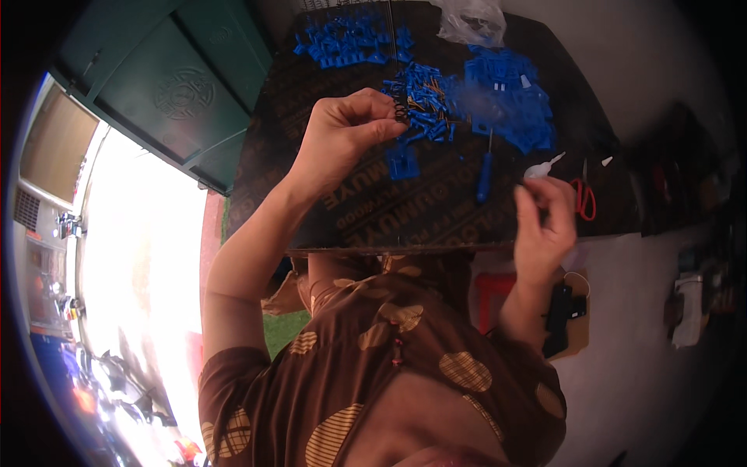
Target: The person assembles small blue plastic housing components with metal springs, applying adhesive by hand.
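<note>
coil (401, 110) is pinched by left hand (350, 124), right hand (546, 222) half-curled, hold unclear; blue pieces (515, 105) remain loose, any finished indistinguishable.

Doorway (140, 257) glare, dark rim
I see white-out left of the left fingers (380, 129), haze to their right.

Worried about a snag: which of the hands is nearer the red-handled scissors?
Right: the right hand is just left of the red-handled scissors; the left hand is far to their left.

Wears brn short-slv top (424, 341) w/ lg tan dots (465, 372), some striped.
</note>
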`<state>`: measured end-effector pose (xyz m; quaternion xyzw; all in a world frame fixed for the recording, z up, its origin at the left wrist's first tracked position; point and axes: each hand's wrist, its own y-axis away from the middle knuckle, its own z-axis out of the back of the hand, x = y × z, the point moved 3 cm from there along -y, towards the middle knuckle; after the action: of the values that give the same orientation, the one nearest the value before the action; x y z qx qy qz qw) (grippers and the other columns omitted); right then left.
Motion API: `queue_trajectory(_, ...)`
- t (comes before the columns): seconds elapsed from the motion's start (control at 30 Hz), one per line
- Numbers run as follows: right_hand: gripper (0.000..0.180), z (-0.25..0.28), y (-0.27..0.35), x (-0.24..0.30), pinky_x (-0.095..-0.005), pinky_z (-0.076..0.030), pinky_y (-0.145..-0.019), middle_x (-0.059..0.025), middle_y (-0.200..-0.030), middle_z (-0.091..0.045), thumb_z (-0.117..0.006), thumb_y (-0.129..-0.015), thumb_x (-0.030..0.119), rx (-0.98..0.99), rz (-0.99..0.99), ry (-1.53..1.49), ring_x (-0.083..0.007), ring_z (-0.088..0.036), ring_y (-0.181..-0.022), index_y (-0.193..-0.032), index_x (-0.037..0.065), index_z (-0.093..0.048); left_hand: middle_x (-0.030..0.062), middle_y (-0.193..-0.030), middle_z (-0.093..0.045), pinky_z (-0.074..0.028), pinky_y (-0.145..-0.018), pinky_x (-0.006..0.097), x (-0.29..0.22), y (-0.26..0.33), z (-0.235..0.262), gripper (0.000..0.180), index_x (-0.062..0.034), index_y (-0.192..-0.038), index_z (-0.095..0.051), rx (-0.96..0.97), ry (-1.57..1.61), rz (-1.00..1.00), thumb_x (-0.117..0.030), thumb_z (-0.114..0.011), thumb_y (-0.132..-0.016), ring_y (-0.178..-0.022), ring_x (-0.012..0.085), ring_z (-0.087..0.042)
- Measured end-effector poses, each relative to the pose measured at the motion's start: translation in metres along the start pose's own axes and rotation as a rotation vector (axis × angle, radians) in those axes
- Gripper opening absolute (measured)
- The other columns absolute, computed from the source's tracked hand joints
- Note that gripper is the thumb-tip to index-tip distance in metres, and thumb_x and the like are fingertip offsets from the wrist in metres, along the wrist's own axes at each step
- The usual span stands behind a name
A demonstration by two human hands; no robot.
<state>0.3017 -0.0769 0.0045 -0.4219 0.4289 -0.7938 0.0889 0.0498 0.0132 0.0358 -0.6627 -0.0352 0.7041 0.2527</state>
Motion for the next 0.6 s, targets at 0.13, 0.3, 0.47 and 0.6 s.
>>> queue_trajectory(0.13, 0.015, -0.049, -0.023, 0.034, -0.0335, -0.045, -0.067, -0.0085, -0.08, -0.061, -0.072, -0.07, -0.003, 0.222, 0.13, -0.206, -0.0243, -0.056, -0.076, -0.082, 0.002, -0.064, 0.0021, -0.081, -0.061, -0.043, -0.072, 0.023, -0.002, 0.002, -0.004, 0.005, 0.0029, -0.079, -0.067, 0.012, -0.025, -0.034, -0.001, -0.07, -0.078, -0.077, 0.0084, -0.055)
queue_trajectory(0.3, 0.013, -0.073, -0.043, 0.041, -0.0353, -0.044, -0.064, -0.0072, -0.076, -0.061, -0.073, -0.071, 0.002, 0.312, 0.172, -0.192, -0.0254, -0.054, -0.072, -0.079, 0.003, -0.062, -0.0017, -0.074, -0.052, -0.037, -0.066, 0.023, -0.008, 0.001, -0.012, 0.01, 0.0018, -0.07, -0.061, 0.011, -0.021, -0.022, 0.001, -0.068, -0.077, -0.073, 0.0069, -0.047)
queue_trajectory(0.47, 0.014, -0.079, -0.05, 0.046, -0.0364, -0.045, -0.065, -0.0073, -0.075, -0.062, -0.074, -0.07, 0.004, 0.367, 0.253, -0.147, -0.0263, -0.055, -0.072, -0.078, 0.002, -0.063, -0.0011, -0.072, -0.052, -0.037, -0.063, 0.023, -0.009, 0.002, -0.013, 0.012, 0.0026, -0.07, -0.06, 0.009, -0.041, -0.007, 0.0, -0.068, -0.078, -0.071, 0.006, -0.046)
queue_trajectory(0.6, 0.014, -0.084, -0.052, 0.046, -0.0367, -0.045, -0.066, -0.0077, -0.075, -0.063, -0.074, -0.07, 0.004, 0.376, 0.255, -0.129, -0.0269, -0.056, -0.072, -0.077, 0.001, -0.063, -0.0016, -0.071, -0.054, -0.038, -0.063, 0.022, -0.01, 0.002, -0.012, 0.012, 0.0016, -0.07, -0.06, -0.006, -0.058, 0.009, -0.001, -0.067, -0.079, -0.069, 0.005, -0.047)
